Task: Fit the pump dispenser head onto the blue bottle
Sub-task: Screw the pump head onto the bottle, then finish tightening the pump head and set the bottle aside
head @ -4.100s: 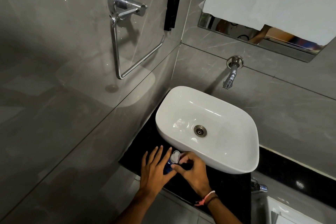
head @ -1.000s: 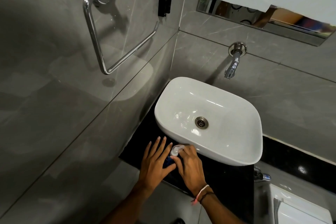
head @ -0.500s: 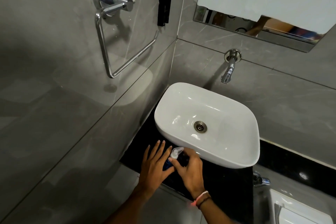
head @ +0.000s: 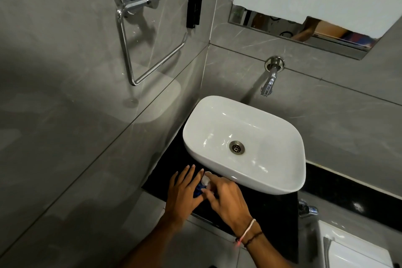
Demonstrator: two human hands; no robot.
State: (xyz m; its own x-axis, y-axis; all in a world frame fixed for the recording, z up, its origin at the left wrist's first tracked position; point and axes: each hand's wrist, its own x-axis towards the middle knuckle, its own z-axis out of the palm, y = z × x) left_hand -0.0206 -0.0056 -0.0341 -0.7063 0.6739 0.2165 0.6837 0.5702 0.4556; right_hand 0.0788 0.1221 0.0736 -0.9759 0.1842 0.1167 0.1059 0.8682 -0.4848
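A polished chrome towel ring (head: pixel 141 35) hangs on the glossy grey tile wall at far left. Lower down, the left hand (head: pixel 183 194) rests flat with fingers spread against the blue bottle (head: pixel 198 188), which stands on the black counter (head: pixel 272 209) just in front of the basin. Only a sliver of the bottle shows between the hands. The right hand (head: pixel 226 199) pinches the pale plastic pump head (head: pixel 205 178) on the bottle's top; how far it is seated is hidden. The smooth white basin (head: pixel 272 172) is a rounded rectangle with a metal drain (head: pixel 237 147), under a chrome tap (head: pixel 270 78).
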